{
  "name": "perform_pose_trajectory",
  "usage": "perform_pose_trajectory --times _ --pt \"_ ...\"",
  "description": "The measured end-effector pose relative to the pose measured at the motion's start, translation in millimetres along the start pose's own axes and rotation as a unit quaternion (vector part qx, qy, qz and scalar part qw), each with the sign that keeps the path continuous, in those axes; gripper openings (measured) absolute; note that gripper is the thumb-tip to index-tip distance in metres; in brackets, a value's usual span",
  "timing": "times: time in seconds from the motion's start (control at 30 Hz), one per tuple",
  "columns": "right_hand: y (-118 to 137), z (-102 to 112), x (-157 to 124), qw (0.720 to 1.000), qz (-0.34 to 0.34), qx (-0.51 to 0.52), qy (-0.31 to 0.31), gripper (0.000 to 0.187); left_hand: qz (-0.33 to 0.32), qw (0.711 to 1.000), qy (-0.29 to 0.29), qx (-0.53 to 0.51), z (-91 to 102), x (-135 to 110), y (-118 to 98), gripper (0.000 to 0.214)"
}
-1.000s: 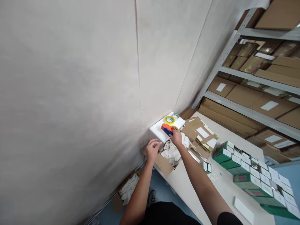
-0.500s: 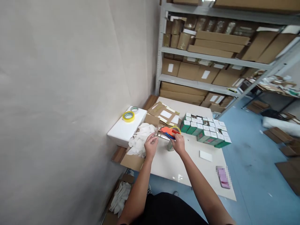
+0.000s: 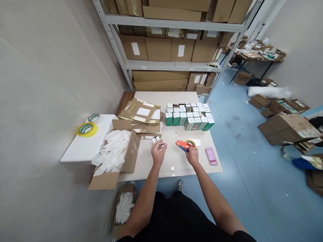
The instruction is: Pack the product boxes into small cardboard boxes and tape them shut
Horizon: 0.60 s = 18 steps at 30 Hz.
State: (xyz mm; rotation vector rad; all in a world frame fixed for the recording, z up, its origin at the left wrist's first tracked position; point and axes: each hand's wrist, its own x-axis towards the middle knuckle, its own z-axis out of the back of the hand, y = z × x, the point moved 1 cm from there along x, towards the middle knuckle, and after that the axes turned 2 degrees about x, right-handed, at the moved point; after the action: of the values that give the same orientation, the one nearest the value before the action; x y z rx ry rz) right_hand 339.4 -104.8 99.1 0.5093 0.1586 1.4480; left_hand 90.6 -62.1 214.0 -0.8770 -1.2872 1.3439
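Observation:
In the head view, my right hand (image 3: 193, 156) is closed round the handle of an orange tape dispenser (image 3: 182, 144), which has blue and red parts. A yellow-edged tape roll (image 3: 191, 143) shows just behind it. My left hand (image 3: 158, 154) is over the table to the left, fingers curved and thumb apart from them. Just beyond its fingertips is a small white piece with dark marks (image 3: 155, 138); whether the hand touches it, I cannot tell. A white card (image 3: 195, 142) lies beyond my right hand.
Green-and-white boxes (image 3: 188, 117) stand grouped at the back right. Flattened cardboard (image 3: 140, 111) is stacked at the back left, near an open carton (image 3: 131, 156) of white gloves (image 3: 113, 151). A yellow tape roll (image 3: 87, 129) rests on a white block (image 3: 75, 149). A blurred pink item (image 3: 211, 156) lies right.
The head view has turned to the right and levelled. My hands are farther apart, with the left hand drawn away from the tape dispenser, which stays in my right hand.

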Motion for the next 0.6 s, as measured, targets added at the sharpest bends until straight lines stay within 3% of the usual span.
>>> perform_pose_trajectory --times 0.2,0.37,0.5,0.6 --pt "-67 -28 -33 0.993 -0.084 -0.005 0.087 0.013 0.023 0.999 0.013 0.030 -28.8 -29 -1 0.020" --pt "-113 -45 -58 0.981 -0.144 -0.020 0.127 0.023 0.034 0.997 0.002 0.063 -24.1 -42 6 0.022" --pt "-130 -47 -68 0.963 -0.197 -0.039 0.181 0.024 0.060 0.995 -0.015 0.074 -18.6 -44 14 0.024" --pt "-125 -41 -61 0.968 -0.196 -0.009 0.157 0.029 0.064 0.995 -0.017 0.070 -28.8 -42 13 0.025"
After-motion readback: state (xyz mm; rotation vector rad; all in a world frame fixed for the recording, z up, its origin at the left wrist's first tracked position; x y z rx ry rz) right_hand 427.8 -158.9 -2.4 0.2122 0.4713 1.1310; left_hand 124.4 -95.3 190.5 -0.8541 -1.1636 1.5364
